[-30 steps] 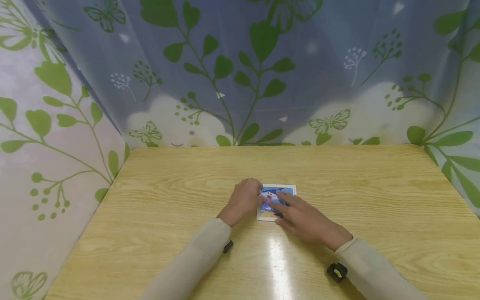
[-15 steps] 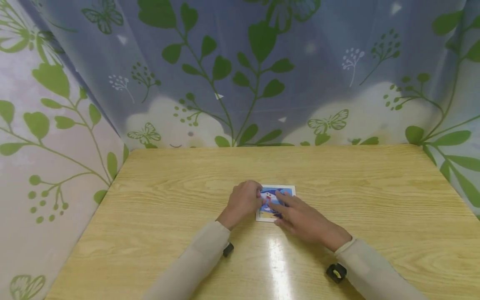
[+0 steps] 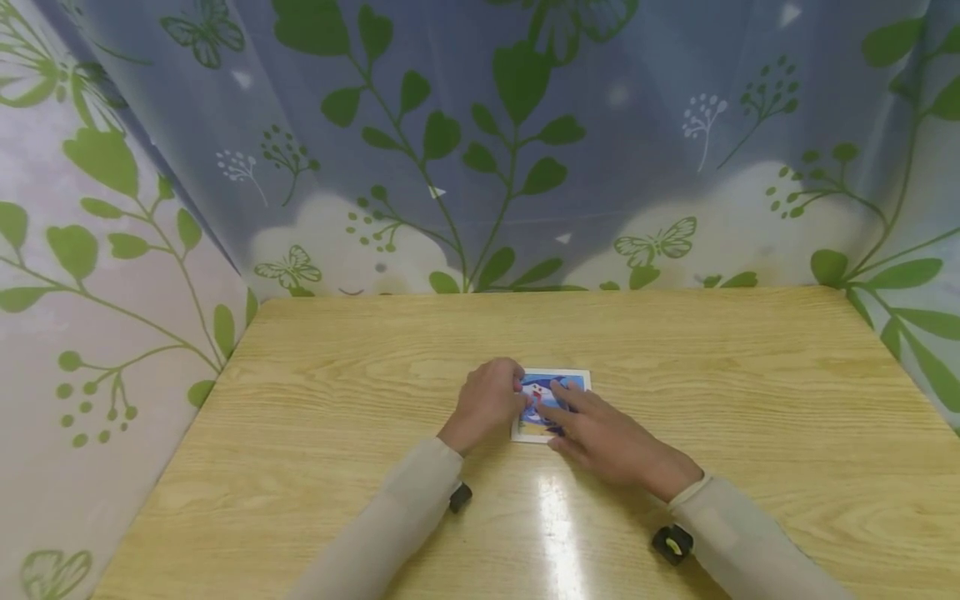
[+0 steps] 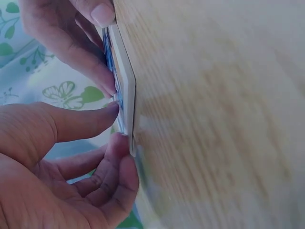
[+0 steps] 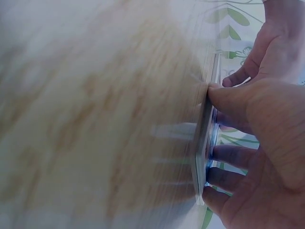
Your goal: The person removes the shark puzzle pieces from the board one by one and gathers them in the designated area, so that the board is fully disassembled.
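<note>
A small square picture board point(image 3: 537, 421) lies flat on the wooden table, white-bordered with a blue cartoon picture. At its left side, my left hand point(image 3: 486, 407) has the thumb over the picture and the other fingers curled against the edge. The left wrist view shows that thumb on the face of the board point(image 4: 127, 76), fingertips at its corner. My right hand point(image 3: 609, 437) rests on the right part with spread fingers. In the right wrist view its thumb touches the board's near edge point(image 5: 202, 143). Both hands cover part of the picture.
The table point(image 3: 337, 358) has pale wood grain and a bright light reflection in front of the board. A curtain point(image 3: 465, 150) with green leaves and butterflies hangs along the back and sides. Dark wrist cameras point(image 3: 672, 544) sit under both sleeves.
Both hands and the board keep nearly the same place. The whole head view has shifted very slightly.
</note>
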`<state>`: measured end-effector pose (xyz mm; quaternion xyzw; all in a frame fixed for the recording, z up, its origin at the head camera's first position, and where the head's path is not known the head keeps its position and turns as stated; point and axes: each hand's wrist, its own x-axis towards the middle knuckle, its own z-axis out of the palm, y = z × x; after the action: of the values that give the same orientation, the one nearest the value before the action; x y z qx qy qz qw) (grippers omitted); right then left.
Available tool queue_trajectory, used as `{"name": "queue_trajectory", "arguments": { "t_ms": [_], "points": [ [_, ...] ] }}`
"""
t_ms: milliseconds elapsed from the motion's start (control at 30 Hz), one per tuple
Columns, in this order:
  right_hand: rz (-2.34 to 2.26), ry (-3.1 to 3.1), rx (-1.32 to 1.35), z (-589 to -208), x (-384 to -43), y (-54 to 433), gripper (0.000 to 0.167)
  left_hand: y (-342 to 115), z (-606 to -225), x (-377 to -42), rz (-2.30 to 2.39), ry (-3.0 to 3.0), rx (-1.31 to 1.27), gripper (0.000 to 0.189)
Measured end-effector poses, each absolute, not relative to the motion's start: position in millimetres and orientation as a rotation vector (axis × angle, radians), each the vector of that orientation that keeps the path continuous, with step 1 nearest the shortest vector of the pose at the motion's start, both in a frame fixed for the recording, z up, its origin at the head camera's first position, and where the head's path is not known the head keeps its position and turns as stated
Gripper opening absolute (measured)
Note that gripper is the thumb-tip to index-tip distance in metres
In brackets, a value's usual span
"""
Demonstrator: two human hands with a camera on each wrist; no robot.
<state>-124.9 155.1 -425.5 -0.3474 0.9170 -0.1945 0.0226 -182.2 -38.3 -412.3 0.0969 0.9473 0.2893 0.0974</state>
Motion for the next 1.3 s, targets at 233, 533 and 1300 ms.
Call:
{"name": "queue_trajectory", "arguments": {
  "t_ms": [233,533,1300],
  "points": [
    [-0.601,2.830,-1.059,-426,-126,156,0.049,-39,-413,-188,0.980,2.758,0.236,0.034],
    [-0.615,2.818,-1.054,-428,-127,156,0.048,-39,-416,-191,0.983,2.765,0.197,0.036],
    [-0.595,2.820,-1.056,-427,-128,157,0.048,-54,-418,-201,1.321,2.683,0.213,0.008]
  ]
}}
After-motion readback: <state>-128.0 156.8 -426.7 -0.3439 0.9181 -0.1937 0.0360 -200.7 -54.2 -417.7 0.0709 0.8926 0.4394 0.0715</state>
